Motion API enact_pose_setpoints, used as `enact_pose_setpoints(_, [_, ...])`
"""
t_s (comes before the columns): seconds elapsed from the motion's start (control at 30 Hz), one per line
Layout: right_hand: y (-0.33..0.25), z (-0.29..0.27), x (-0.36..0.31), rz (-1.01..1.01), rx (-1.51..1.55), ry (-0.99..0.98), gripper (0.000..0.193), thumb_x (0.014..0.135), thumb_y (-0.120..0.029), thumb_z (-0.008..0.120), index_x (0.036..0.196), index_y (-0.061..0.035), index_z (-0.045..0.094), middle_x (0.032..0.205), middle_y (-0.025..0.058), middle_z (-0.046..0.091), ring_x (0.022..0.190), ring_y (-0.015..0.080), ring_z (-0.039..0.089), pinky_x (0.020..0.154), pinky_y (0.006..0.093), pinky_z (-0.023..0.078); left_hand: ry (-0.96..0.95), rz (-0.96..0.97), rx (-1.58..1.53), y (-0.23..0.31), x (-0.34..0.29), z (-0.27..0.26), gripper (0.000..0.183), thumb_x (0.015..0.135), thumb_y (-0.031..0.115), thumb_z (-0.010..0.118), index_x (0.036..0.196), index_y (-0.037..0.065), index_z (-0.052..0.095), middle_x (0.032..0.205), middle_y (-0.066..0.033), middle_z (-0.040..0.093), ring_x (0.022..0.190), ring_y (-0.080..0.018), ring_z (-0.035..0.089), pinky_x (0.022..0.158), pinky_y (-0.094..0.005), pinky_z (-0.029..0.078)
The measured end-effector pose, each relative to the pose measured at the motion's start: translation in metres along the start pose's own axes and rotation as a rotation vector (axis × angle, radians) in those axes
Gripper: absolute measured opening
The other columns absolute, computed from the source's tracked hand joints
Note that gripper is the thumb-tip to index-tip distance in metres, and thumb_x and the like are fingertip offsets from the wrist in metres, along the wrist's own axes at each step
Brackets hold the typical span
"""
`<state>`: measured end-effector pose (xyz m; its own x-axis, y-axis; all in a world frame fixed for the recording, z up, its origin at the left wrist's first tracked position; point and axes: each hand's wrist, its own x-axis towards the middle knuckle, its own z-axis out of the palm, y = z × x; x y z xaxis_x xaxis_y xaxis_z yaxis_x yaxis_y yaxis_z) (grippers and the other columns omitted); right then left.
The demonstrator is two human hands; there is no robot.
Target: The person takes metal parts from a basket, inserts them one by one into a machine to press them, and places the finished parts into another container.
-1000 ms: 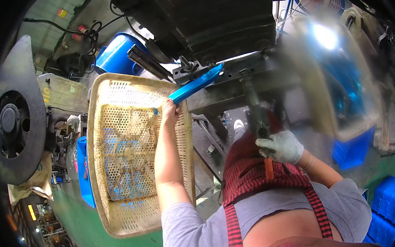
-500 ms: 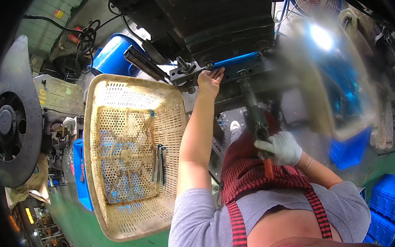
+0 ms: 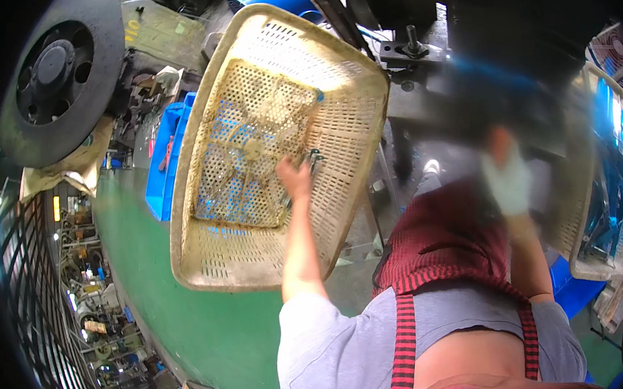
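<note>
My bare left hand (image 3: 293, 177) reaches into a beige perforated plastic basket (image 3: 247, 22), its fingers curled beside slim dark metal strips (image 3: 314, 158) with hooked ends. What the fingers hold is hidden. In its white glove, my right hand (image 3: 508, 179) is smeared by motion in front of the dark machine. A blurred orange patch (image 3: 500, 144) shows at the glove's far end; I cannot tell what it is. Behind it, a blurry blue strip (image 3: 488, 71) lies along the machine's front (image 3: 458, 102).
At right stands another beige basket (image 3: 588, 271) holding shiny blue pieces (image 3: 607, 186). A blue bin (image 3: 163, 169) sits left of the near basket. Farther left is a big dark wheel (image 3: 53, 68), and a fan (image 3: 611, 54) is at far right.
My left hand has left the blue strip on the machine and moved into the basket. My right hand has moved forward, and the dark tool it held is no longer distinguishable. The view has swung left.
</note>
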<state>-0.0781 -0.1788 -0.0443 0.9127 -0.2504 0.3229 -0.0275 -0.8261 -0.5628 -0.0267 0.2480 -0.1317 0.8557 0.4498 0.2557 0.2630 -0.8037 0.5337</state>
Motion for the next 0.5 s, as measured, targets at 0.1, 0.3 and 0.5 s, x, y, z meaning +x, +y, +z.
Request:
enact_pose_setpoints(0.1, [-0.003, -0.005, 0.001, -0.014, 0.015, 0.007, 0.053, 0.069, -0.030, 0.062, 0.114, -0.0083, 0.045, 0.075, 0.0177, 0.059, 0.068, 0.0330, 0.058, 0.062, 0.0397, 0.047, -0.596, -0.361, 0.465, -0.093, -0.014, -0.018, 0.053, 0.061, 0.022, 0.058, 0.110, 0.002, 0.048, 0.118, -0.0248, 0.040, 0.107, -0.0367, 0.042, 0.090, -0.0410, 0.036])
enact_pose_setpoints(0.3, [0.006, -0.030, 0.009, 0.006, 0.246, -0.101, 0.040, 0.074, -0.041, 0.056, 0.094, -0.0055, 0.054, 0.065, 0.0116, 0.058, 0.060, 0.0282, 0.057, 0.056, 0.0353, 0.044, -0.459, -0.126, 0.716, -0.107, -0.046, -0.002, 0.024, 0.069, 0.019, 0.059, 0.090, 0.006, 0.061, 0.104, -0.0147, 0.046, 0.094, -0.0304, 0.048, 0.079, -0.0419, 0.041])
enact_pose_setpoints(0.5, [0.063, -0.059, 0.089, 0.439, 0.736, -0.226, 0.026, 0.080, -0.027, 0.048, 0.094, -0.0056, 0.051, 0.068, 0.0070, 0.055, 0.060, 0.0158, 0.053, 0.056, 0.0271, 0.043, -0.363, -0.049, 0.201, -0.035, -0.025, -0.039, 0.020, 0.071, 0.017, 0.048, 0.079, 0.001, 0.056, 0.084, -0.0168, 0.058, 0.078, -0.0332, 0.054, 0.070, -0.0402, 0.041])
